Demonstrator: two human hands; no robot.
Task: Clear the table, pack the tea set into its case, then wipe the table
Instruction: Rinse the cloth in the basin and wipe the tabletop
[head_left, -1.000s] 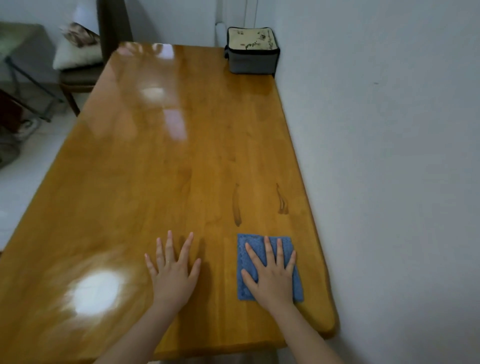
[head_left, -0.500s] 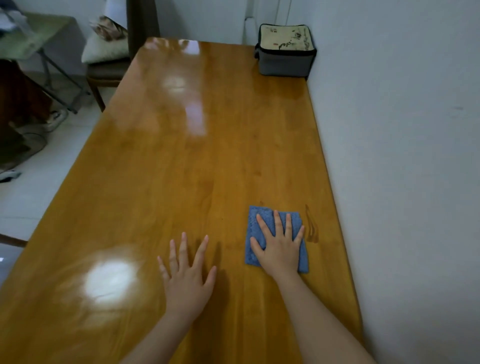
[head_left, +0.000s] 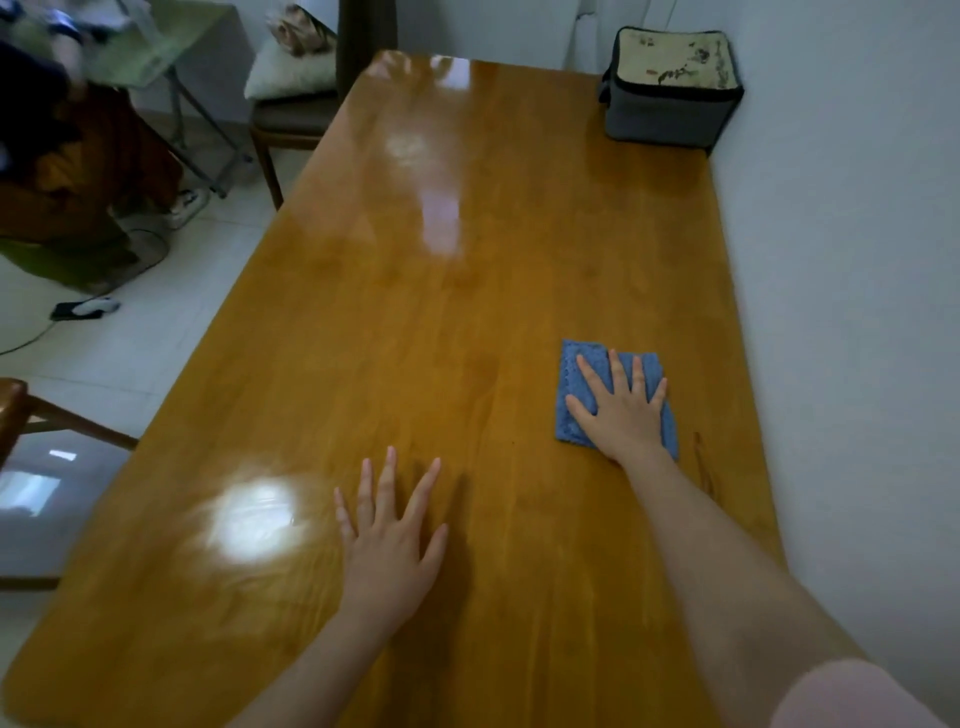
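**Two of three steps judged done; wiping in hand**

No tea ware is seen on the table (head_left: 467, 312). The case (head_left: 670, 88) stands closed at the far right corner, against the wall, so clearing and packing are judged finished.

The blue cloth (head_left: 576, 374) lies flat near the right edge. It is pressed down by the right hand (head_left: 623, 410), fingers straight and spread, nothing gripped. The left hand (head_left: 389, 545) is laid flat on bare wood, holding nothing.

How much has been wiped cannot be told.
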